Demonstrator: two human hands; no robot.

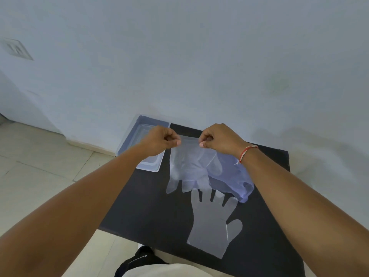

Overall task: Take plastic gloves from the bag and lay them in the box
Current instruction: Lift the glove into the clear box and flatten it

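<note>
A clear plastic glove (pixel 188 162) hangs fingers-down above the black table (pixel 151 212). My left hand (pixel 159 139) and my right hand (pixel 218 138) each pinch a corner of its cuff. Behind and under it lies the bluish plastic bag (pixel 237 176), partly hidden by the glove and my right wrist. A second clear glove (pixel 214 220) lies flat on the table nearer to me, fingers pointing away. The clear plastic box (pixel 139 126) sits at the table's far left corner, partly covered by my left hand.
The table stands against a pale wall (pixel 199 56). Tiled floor (pixel 40 160) lies to the left. My dark shoe (pixel 139 258) shows below the table's near edge. A red and white thread is tied around my right wrist.
</note>
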